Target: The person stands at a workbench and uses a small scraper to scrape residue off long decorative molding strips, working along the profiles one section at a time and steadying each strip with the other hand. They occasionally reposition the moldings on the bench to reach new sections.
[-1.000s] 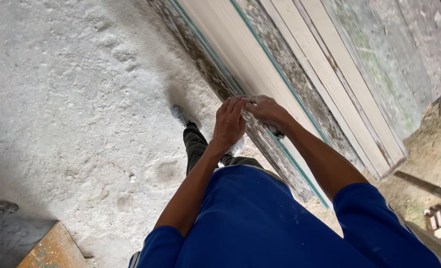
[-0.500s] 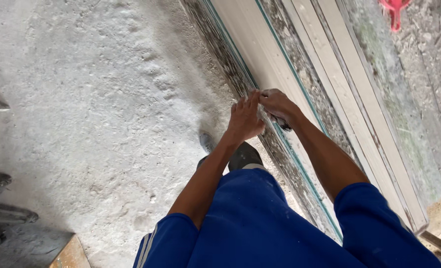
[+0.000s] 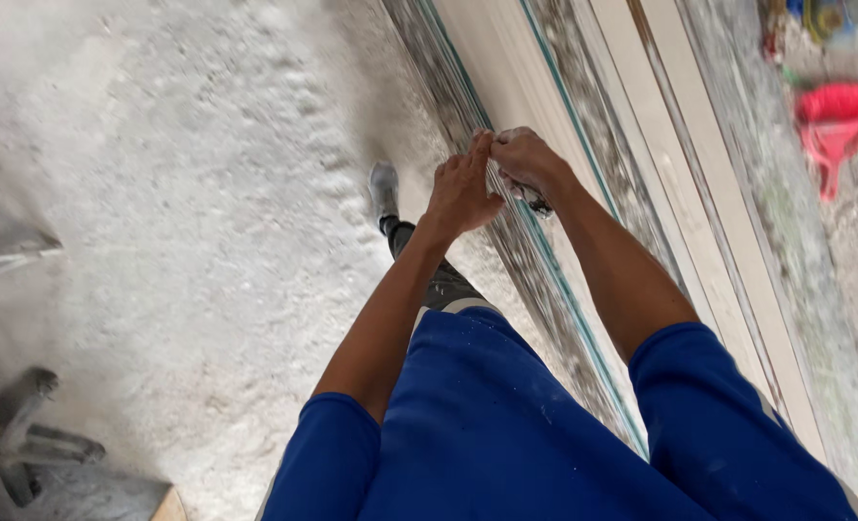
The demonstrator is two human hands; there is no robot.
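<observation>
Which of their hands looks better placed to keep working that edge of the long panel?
Probably right: the right hand is closed over the long panel edge, seemingly gripping something dark; the left hand merely steadies it.

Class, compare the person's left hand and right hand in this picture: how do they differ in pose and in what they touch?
The left hand is stretched flat, fingers pointing up along the long pale board, while the right hand is curled into a fist. The right hand grips a small dark thing, too hidden to identify; the left hand holds nothing that shows. The left hand sits on the board's floor side, the right hand over the board. Both meet at the board's teal-lined edge.
</observation>
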